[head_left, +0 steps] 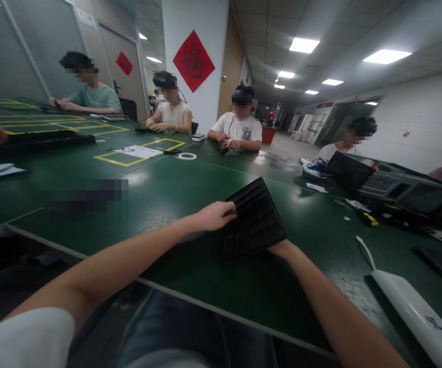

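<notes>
A black compartment tray (257, 212), divided by thin ridges into a grid, is held tilted above the green table. My left hand (217, 215) is at its left side, with fingers and thumb curled together against the gridded face; whatever lies between the fingertips is too small or hidden to see. From behind and below, my right hand (281, 247) supports the tray at its lower right corner. The fingers of that hand are hidden behind the tray.
A white power strip (416, 306) lies at the right, near an opened computer case (408, 186). Farther back are a tape roll (187, 156), scissors (172, 152) and paper (138, 151). Several people sit around the green table (159, 194). A long black object (40, 143) lies at the left.
</notes>
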Motion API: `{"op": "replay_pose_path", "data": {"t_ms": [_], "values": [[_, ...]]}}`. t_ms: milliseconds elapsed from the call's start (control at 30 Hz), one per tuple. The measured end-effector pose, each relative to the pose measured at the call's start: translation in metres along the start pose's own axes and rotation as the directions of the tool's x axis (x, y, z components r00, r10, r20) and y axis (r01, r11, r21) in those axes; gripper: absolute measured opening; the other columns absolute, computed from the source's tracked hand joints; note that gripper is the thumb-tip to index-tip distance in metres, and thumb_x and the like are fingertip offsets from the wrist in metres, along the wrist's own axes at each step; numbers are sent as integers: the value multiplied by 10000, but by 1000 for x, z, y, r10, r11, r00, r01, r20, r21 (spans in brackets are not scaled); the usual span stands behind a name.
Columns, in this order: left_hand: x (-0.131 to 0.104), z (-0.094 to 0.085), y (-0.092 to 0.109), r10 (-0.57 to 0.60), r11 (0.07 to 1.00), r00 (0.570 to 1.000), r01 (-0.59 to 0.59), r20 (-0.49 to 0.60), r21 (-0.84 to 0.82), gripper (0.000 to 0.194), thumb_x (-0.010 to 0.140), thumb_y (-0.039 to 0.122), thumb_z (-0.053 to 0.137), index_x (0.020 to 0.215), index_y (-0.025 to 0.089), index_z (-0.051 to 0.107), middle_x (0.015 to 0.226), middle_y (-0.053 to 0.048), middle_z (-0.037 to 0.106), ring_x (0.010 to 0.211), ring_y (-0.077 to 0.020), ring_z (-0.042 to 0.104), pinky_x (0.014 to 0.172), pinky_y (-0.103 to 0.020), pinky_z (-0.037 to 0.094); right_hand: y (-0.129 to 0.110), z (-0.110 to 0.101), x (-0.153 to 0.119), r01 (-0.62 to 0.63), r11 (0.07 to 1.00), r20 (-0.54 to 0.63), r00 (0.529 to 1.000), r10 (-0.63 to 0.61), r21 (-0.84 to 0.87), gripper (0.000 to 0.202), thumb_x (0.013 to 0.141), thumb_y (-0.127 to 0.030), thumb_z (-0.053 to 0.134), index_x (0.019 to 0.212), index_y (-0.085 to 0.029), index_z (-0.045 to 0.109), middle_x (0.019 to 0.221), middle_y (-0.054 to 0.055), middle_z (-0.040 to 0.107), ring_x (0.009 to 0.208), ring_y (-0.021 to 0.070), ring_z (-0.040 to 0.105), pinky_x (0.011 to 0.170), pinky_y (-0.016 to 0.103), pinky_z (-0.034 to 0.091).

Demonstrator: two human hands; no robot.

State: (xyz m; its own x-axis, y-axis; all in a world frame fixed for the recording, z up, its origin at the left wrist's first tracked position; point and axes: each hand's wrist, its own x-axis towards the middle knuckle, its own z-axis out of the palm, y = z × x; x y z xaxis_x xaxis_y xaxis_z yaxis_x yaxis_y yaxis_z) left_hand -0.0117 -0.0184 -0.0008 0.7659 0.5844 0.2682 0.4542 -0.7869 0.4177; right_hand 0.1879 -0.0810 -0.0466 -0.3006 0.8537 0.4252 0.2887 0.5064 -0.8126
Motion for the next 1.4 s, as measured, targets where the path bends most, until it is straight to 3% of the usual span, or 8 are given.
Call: {"op": "replay_pose_path", "data": {"t_ms": [200, 733, 800, 900, 1000, 1100, 1233, 1400], "values": [[3, 2, -3, -68, 994, 998, 66, 16, 81, 377, 853, 396, 308, 656, 152, 517, 553, 2, 467, 507, -109, 435, 495, -230, 293, -8, 1, 1, -14, 1000, 16, 1000, 14, -2, 373, 785, -423, 481, 1125, -272, 512, 1173, 16, 519, 1085, 185, 485, 972, 382, 380], [2, -4, -3, -19, 954, 996, -7, -83, -301, 113, 629, 126, 522, 735, 147, 556, 693, 4, 535, 586, -83, 478, 555, -208, 399, -28, 0, 3, -43, 999, 48, 998, 44, -26, 434, 794, -341, 487, 1209, -224, 440, 1259, 46, 441, 1158, 187, 415, 1008, 391, 313], [3, -7, -2, -161, 850, 983, 92, -90, -518, 89, 624, 129, 508, 709, 148, 530, 633, 16, 500, 553, -80, 463, 520, -207, 397, -35, 0, 5, -34, 999, 73, 997, 36, -25, 443, 805, -340, 472, 1233, -242, 413, 1281, 32, 417, 1172, 186, 401, 1018, 398, 296], [6, -12, -3, -397, 457, 915, 262, 69, -850, 60, 677, 154, 422, 681, 151, 482, 595, 6, 477, 524, -84, 466, 500, -218, 414, -45, 0, 6, -20, 999, 115, 993, 23, -29, 434, 806, -334, 472, 1231, -265, 416, 1288, 9, 410, 1183, 187, 388, 1037, 403, 266], [8, -14, -7, -484, 199, 845, 358, 226, -912, 131, 711, 170, 349, 619, 155, 441, 620, -25, 501, 548, -87, 488, 546, -231, 438, -50, 0, 5, -22, 999, 130, 991, 26, -30, 425, 809, -332, 465, 1228, -272, 422, 1278, 6, 422, 1179, 188, 395, 1037, 406, 270], [8, -9, -9, -491, 370, 847, 412, 201, -833, 127, 715, 235, 428, 625, 151, 462, 613, -8, 496, 539, -85, 470, 521, -224, 408, -46, -1, 4, -40, 999, 112, 993, 43, -33, 427, 803, -340, 473, 1223, -268, 431, 1267, 16, 435, 1171, 197, 403, 1026, 419, 283], [4, -3, -6, -301, 769, 947, 309, 110, -559, 305, 584, 329, 649, 807, 141, 558, 710, 4, 527, 642, -104, 489, 573, -224, 388, -36, -1, 3, -59, 998, 80, 995, 61, -29, 437, 794, -351, 488, 1218, -261, 436, 1276, 25, 425, 1180, 197, 393, 1026, 408, 285], [0, -5, -3, -155, 937, 982, 181, 109, -298, 488, 629, 438, 616, 1015, 144, 562, 861, -34, 560, 752, -142, 518, 645, -241, 391, -27, 0, 3, -62, 998, 56, 997, 62, -10, 454, 787, -356, 494, 1224, -253, 423, 1263, 35, 439, 1152, 189, 426, 1005, 399, 318]]}}
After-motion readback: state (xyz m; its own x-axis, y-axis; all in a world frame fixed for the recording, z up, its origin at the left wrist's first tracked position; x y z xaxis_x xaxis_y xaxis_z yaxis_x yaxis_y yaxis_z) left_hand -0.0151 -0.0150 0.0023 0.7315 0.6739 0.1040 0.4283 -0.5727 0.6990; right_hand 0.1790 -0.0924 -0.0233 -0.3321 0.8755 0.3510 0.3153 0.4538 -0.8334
